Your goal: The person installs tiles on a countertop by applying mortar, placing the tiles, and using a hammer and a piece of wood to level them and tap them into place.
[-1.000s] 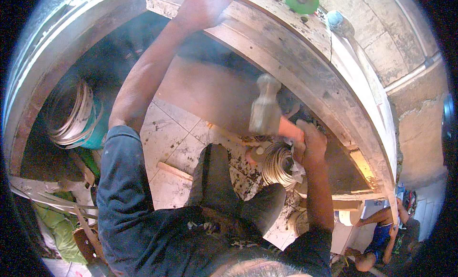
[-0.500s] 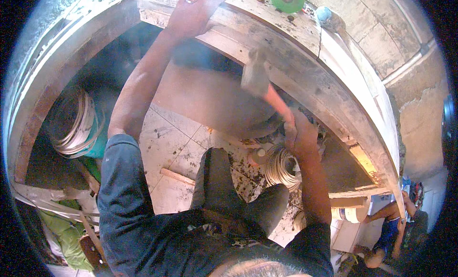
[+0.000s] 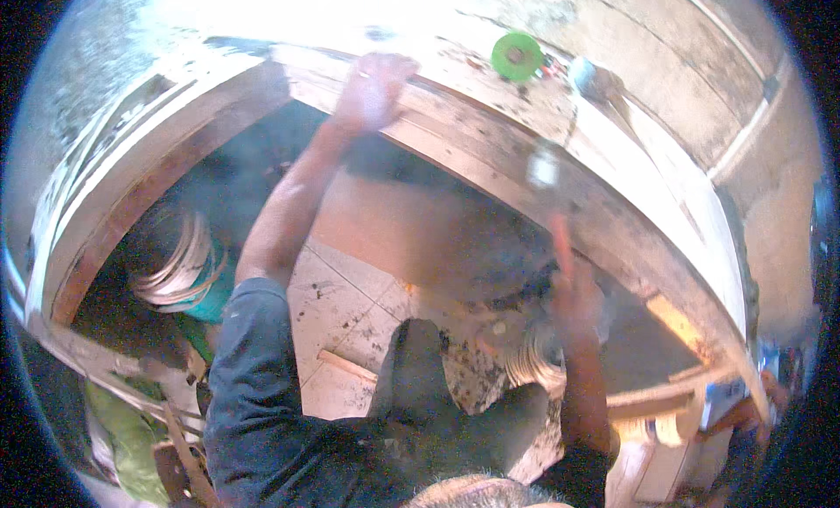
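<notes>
Your right grip [image 3: 574, 300] looks closed round the lower part of the hammer [image 3: 562, 237], with its orange handle rising out of the fist and its pale, blurred head on the far side, over the wooden frame [image 3: 490, 147]; whether head and wood touch, you cannot tell here. Expect a stiff, hardy tool, likely heavy at the head, best held low on the handle, firmly in case it slips. Your left grip [image 3: 378, 92] lies far and to the left, on the frame's far beam; blur and glare hide whether its fingers are spread or curled. That frame should feel rigid and rough. Beyond the beam sits a green disc [image 3: 517, 56]; nearer you, a pale coil [image 3: 531, 361] stands just beside your right forearm.
</notes>
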`<state>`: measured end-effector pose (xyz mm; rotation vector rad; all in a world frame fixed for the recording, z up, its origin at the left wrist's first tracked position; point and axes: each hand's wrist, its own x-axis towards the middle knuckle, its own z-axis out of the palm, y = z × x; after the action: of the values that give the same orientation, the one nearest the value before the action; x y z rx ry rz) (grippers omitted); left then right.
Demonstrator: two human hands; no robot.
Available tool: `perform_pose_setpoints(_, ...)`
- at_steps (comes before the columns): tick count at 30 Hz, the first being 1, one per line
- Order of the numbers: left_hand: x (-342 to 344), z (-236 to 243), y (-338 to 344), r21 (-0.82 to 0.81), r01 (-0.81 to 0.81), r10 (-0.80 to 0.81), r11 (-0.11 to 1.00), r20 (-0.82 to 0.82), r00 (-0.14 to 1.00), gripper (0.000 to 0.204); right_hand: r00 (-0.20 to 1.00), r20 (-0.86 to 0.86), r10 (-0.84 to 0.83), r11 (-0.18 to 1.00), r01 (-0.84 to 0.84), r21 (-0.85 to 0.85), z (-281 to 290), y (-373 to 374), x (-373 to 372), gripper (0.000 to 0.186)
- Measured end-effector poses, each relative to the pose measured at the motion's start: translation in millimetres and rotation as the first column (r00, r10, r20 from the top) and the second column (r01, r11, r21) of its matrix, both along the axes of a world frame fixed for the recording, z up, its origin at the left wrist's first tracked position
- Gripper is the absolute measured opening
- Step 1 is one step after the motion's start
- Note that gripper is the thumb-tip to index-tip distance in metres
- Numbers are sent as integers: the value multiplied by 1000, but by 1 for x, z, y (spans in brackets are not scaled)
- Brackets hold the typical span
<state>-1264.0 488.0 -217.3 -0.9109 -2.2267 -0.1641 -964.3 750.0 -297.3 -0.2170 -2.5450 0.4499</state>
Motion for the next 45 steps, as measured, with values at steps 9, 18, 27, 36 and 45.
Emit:
perform_pose_setpoints(9,-22,-21,1,168,352,-279,921,-347,895,63,763,-375,-526,847,432,-309,35,92,99,40)
perform_pose_setpoints(18,-32,-22,24,569,404,-147,716,-442,885,43,667,-521,-533,846,407,-343,35,120,95,31)
perform_pose_setpoints(27,-57,45,-5,807,106,-192,582,9,981,20,695,-469,-545,836,404,-371,33,138,104,29)
perform_pose_setpoints(36,-224,71,-10,239,401,-458,884,278,844,23,708,-456,-539,829,349,-437,42,112,96,31)
perform_pose_setpoints(45,-227,44,26,-113,246,-258,963,-108,960,24,722,-495,-483,874,364,-322,52,111,97,34)
